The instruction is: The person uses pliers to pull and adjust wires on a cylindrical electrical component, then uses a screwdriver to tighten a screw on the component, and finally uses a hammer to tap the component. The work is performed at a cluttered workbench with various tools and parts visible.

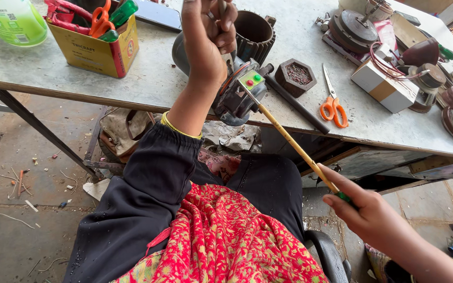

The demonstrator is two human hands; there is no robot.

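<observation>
Right hand (365, 207) pinches a thin yellow stick (294, 145) running into the ribbed metal motor (242, 89). Left hand (208, 31), above the motor, fists around a half-hidden tool.

The small grey metal motor (237, 94) sits at the near edge of the long grey metal table (158, 78). Behind the motor stands a dark ribbed metal ring (255, 34). To the right of the motor lie a dark six-sided wooden box (295, 77) and orange-handled scissors (334, 105). Far left of the motor stands a yellow cardboard box (93, 50) with tools in it. A thin yellow stick (294, 144) runs from the motor toward the right hand (363, 209). The left hand (208, 36) is above the motor.
</observation>
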